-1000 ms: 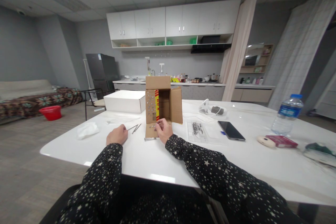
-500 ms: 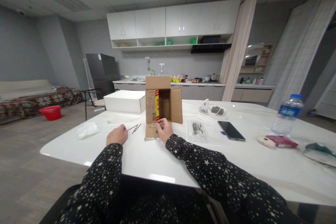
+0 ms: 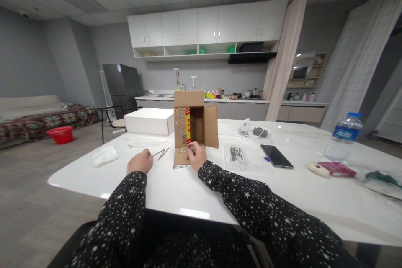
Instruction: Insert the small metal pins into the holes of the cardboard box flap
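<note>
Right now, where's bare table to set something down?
Bare tabletop lies between the two sleeves, and between the phone and right sleeve. It's crowded around the open cardboard box: right-hand fingers over its lower flap, thin metal pieces beside it.

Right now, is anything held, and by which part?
The left hand seems to hold a thin rod by its near end; whether the right hand holds anything cannot be told.

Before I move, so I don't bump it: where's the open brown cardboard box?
In the head view, the open box stands near centre, right of the white rectangular carton, the right hand at its lower flap.
</note>
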Motion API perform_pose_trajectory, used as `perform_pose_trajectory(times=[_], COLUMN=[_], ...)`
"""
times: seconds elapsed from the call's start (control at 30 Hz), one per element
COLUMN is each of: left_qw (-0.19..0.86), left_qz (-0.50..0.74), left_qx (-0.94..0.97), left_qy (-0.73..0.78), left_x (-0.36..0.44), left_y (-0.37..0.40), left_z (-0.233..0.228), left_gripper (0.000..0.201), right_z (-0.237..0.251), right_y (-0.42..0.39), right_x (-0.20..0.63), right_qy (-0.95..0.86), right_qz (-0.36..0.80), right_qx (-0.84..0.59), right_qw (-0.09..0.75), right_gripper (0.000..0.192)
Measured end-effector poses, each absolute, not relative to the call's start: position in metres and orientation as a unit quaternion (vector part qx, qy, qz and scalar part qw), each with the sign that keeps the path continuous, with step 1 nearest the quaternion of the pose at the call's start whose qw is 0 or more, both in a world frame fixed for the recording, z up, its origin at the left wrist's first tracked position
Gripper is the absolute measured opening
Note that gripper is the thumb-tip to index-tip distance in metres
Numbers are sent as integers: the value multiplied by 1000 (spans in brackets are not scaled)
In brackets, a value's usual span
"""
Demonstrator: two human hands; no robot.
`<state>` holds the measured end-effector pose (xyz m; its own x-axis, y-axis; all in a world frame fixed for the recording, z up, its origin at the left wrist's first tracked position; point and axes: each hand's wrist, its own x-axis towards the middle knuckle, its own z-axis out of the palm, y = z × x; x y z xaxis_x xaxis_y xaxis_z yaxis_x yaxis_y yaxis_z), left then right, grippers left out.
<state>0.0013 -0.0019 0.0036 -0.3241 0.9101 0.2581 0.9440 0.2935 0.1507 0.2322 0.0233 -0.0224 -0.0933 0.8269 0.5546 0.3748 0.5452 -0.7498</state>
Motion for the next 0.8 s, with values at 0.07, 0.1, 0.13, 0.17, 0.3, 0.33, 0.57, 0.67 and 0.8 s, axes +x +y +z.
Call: perform_pose_trajectory(times=[0.07,0.1,0.13,0.17,0.3,0.33,0.57,0.67,0.8], left_qw=[62,62,63,64,66,66,69,69,70], left_qz=[-136,-134,-133,-132,-134,-137,-141,-139,-139], left_qx=[-578,-578,-579,-579,-581,-581,-581,-580,-580], left_qy=[-802,-802,-802,-802,-800,-799,-799,-800,-800], left_x=[2,3,3,3,2,1,-1,-3,-3], left_y=[-3,-3,-3,-4,-2,-2,1,2,3], left_z=[5,6,6,6,4,3,0,-1,-1], left_gripper=[32,32,32,32,32,32,33,33,33], right_z=[-23,-23,-23,-23,-22,-22,-21,-20,-19], right_y=[23,23,23,23,21,21,20,20,19], right_x=[232,232,232,232,232,232,233,234,235], right_qy=[-707,-706,-705,-703,-699,-701,-719,-717,-716], right_qz=[210,208,206,204,203,202,148,157,151], right_qx=[-428,-430,-432,-434,-444,-447,-464,-464,-468], right_qw=[522,523,524,525,522,517,497,497,495], right_gripper=[15,14,13,13,14,15,17,18,18])
